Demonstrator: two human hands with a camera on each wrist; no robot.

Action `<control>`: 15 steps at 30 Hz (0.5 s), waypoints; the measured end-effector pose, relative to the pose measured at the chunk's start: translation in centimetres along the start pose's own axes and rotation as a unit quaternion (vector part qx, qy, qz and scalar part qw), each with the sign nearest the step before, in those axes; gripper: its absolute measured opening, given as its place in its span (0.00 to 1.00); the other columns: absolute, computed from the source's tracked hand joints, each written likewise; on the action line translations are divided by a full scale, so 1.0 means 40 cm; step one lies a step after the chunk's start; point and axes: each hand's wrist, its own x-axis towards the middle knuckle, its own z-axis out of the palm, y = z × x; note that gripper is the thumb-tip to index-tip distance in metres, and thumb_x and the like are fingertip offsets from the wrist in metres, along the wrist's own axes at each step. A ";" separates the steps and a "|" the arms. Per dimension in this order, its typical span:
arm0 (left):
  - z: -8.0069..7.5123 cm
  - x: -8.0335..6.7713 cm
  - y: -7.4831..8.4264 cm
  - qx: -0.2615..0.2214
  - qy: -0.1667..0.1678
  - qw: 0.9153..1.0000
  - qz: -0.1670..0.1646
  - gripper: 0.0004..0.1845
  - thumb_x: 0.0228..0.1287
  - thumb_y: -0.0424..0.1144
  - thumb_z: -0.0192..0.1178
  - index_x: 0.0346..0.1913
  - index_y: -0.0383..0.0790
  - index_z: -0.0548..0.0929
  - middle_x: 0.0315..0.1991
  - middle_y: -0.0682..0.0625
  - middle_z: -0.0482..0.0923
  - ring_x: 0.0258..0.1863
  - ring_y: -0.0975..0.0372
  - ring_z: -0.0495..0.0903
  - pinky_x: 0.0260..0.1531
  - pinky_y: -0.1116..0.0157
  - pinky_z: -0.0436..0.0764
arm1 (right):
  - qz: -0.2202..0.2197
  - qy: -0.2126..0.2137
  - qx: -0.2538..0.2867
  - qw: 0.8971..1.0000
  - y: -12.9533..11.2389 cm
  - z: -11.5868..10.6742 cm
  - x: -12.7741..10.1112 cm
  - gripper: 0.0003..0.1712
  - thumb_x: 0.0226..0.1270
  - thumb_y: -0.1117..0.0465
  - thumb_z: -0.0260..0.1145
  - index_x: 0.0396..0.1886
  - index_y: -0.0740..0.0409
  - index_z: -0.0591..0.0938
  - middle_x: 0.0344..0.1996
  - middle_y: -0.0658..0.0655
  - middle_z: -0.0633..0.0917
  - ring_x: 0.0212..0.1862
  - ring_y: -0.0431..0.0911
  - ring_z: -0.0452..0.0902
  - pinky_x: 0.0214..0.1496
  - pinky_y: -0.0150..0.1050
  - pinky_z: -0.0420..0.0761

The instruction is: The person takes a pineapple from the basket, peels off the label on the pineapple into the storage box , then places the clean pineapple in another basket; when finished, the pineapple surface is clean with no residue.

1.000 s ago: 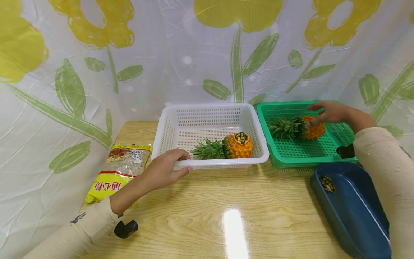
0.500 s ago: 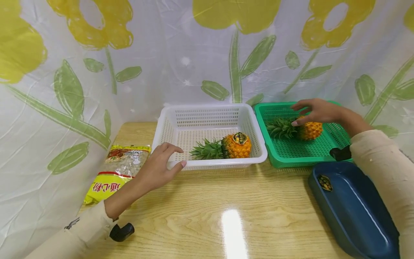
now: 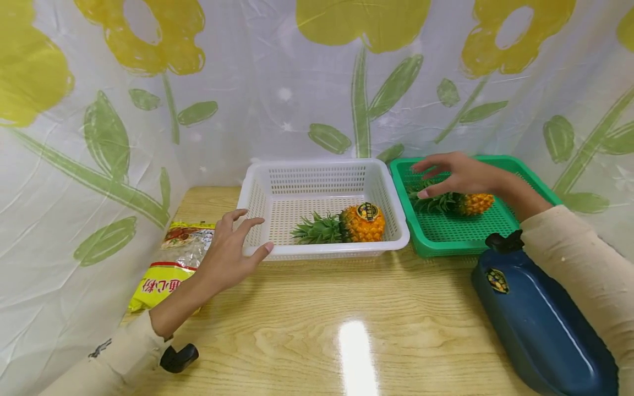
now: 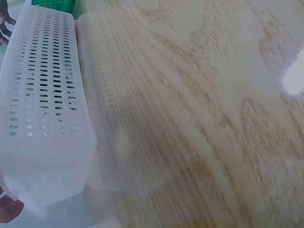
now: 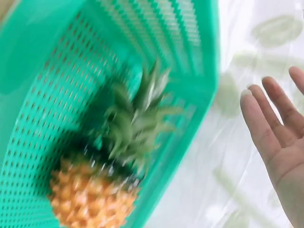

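Observation:
My left hand point(image 3: 230, 250) is spread at the front left corner of the white basket point(image 3: 322, 250), fingers loosely bent and holding nothing. Inside that basket a pineapple point(image 3: 364, 223) with a dark label lies on its side, leaves to the left. Over the left part of the green basket point(image 3: 446, 250) hovers my right hand point(image 3: 460, 175), fingers apart and nothing in them. Below it lies a second pineapple point(image 3: 477, 204), its leaves partly hidden by the hand in the head view. The right wrist view shows this pineapple point(image 5: 92, 197) whole in its leaves, with the hand point(image 5: 285, 137) off to the side.
A yellow bag of pasta point(image 3: 165, 275) lies left of the white basket, partly behind my left hand. At the right, a dark blue tub point(image 3: 540, 330) with a label stands under my right sleeve. A flowered curtain point(image 3: 277, 82) hangs behind the baskets.
My right hand has moved left, from over the second pineapple's fruit to over its leaves. My left hand has drawn back left from the white basket's front rim. Both pineapples stay put.

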 end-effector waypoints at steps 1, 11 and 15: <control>0.000 0.000 -0.001 -0.002 -0.002 1.000 -0.004 0.28 0.67 0.53 0.63 0.66 0.45 0.76 0.73 0.34 0.56 0.71 0.37 0.55 0.57 0.34 0.67 | -0.003 -0.001 0.002 1.000 -0.009 0.007 0.004 0.36 0.65 0.52 0.73 0.71 0.51 0.73 0.69 0.60 0.74 0.67 0.61 0.73 0.60 0.60 0.77; 0.002 -0.001 -0.022 -0.008 -0.041 0.998 -0.051 0.38 0.69 0.62 0.57 0.75 0.46 0.65 0.78 0.32 0.38 0.75 0.37 0.48 0.56 0.30 0.68 | -0.024 0.005 0.036 0.999 -0.095 0.066 0.036 0.34 0.63 0.55 0.75 0.67 0.54 0.75 0.67 0.59 0.75 0.67 0.58 0.73 0.55 0.54 0.82; 0.004 0.000 -0.032 -0.030 -0.071 0.994 -0.083 0.45 0.68 0.68 0.54 0.79 0.48 0.56 0.79 0.34 0.31 0.75 0.35 0.51 0.57 0.30 0.69 | -0.040 0.005 0.044 0.998 -0.115 0.091 0.053 0.33 0.63 0.57 0.74 0.66 0.57 0.76 0.68 0.60 0.74 0.67 0.58 0.72 0.56 0.53 0.81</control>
